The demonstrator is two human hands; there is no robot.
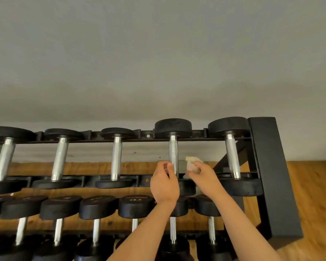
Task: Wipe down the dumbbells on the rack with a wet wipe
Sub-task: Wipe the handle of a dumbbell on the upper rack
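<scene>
The right hand [201,176] pinched a crumpled wet wipe [192,163] between thumb and curled fingers, the pale wad sticking up above the knuckles. The left hand [165,182] had its fingers and thumb curled round the lower stretch of a handle [173,150], which belonged to the fourth dumbbell [173,128] visible along the top row.

The wipe sat just to the right of that handle, near but not touching it. The handle's long axis ran away from the person, from the near head up to the far one, so the wiping stroke would probably travel along that line. The right hand, carrying the wipe, looked the one placed to make it, with the left steadying the bar.

The handle was a bright steel cylinder with fine knurling; the heads were round, matte black discs, likely rubber. The rack [267,166] was black-painted steel with a broad sloping end post. A lower row of dumbbells [97,206] lay under the forearms, over a warm wooden floor [309,194].
</scene>
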